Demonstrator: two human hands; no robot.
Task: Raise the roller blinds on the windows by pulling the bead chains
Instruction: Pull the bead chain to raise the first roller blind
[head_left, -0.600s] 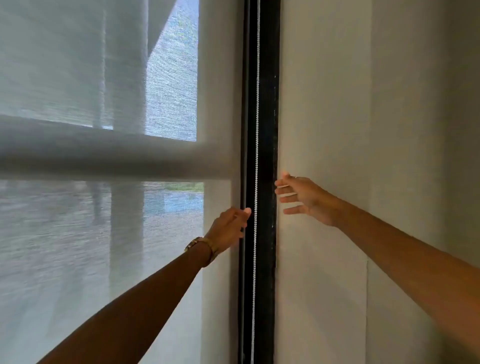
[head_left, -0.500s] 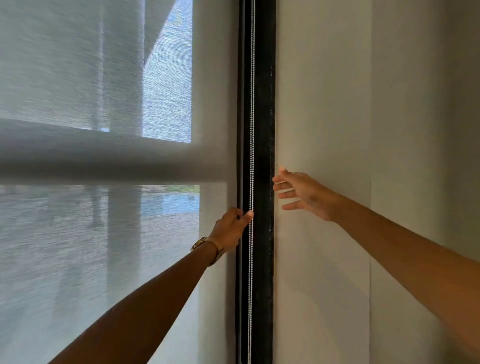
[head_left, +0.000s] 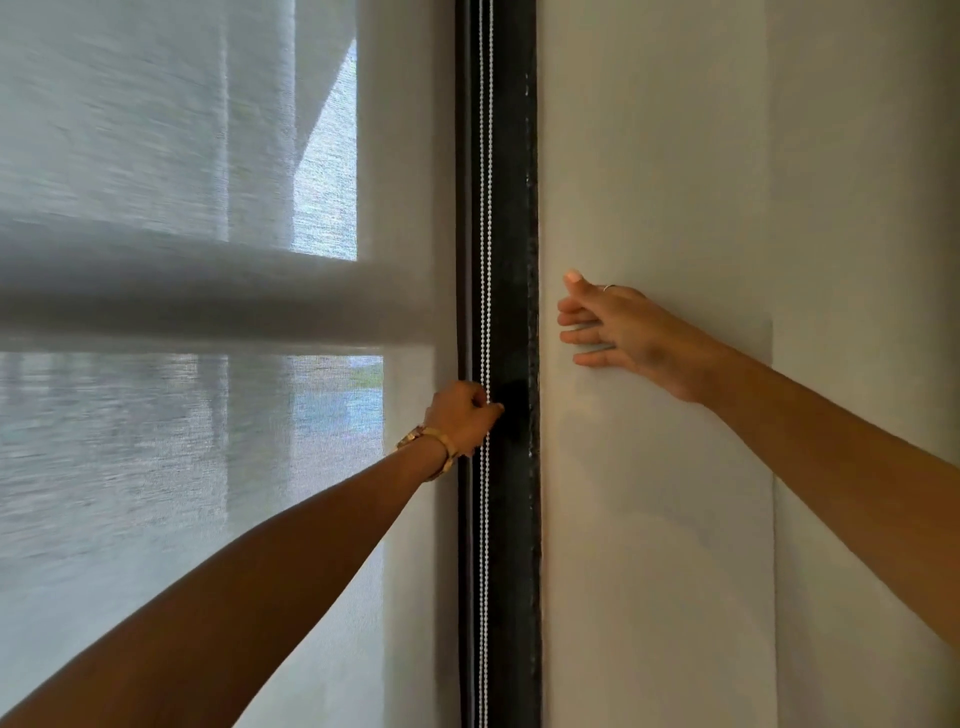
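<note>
A white bead chain (head_left: 485, 218) hangs in two strands down the black window frame (head_left: 511, 208). My left hand (head_left: 462, 415), with a gold watch on its wrist, is closed around the chain at mid height. A sheer grey roller blind (head_left: 182, 156) covers the window to the left, and the outdoors shows faintly through it. My right hand (head_left: 613, 332) is spread with its fingers apart and rests flat on a second pale blind (head_left: 649, 519) to the right of the frame. It holds nothing.
A horizontal window bar (head_left: 208, 296) shows as a dark band behind the left blind. At the far right a vertical seam (head_left: 771, 467) runs between the right blind and a wall panel.
My left hand's fingers have closed around the bead chain, where before they only touched the frame's edge. My right hand has stayed flat on the right blind.
</note>
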